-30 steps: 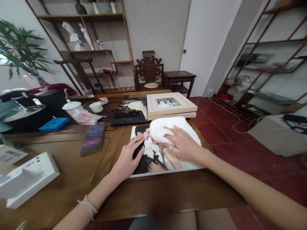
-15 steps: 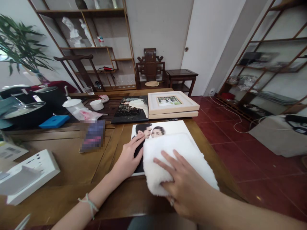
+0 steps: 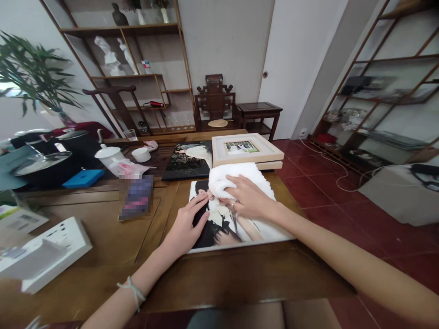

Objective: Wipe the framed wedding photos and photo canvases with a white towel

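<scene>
A white photo panel (image 3: 222,226) with a printed picture of two people lies flat on the wooden table (image 3: 240,278). My left hand (image 3: 188,225) rests on its left side, palm down, fingers stretched out and holding nothing. Under my right hand (image 3: 252,199) is a folded fluffy white towel (image 3: 219,176), pressed onto the upper part of the panel with the fingers curled over its near edge. The towel covers part of the picture, including the top right area.
Behind the panel lie a dark photo panel (image 3: 187,162) and a stack of pale picture frames (image 3: 264,155). To the left are a white box tray (image 3: 65,249), a blue box (image 3: 84,178), a white cup (image 3: 141,154), a teapot (image 3: 109,154) and a dark pot (image 3: 48,171).
My right hand has slid the towel away from me, toward the panel's far edge, uncovering the picture's lower part. My left hand stays at the panel's left side.
</scene>
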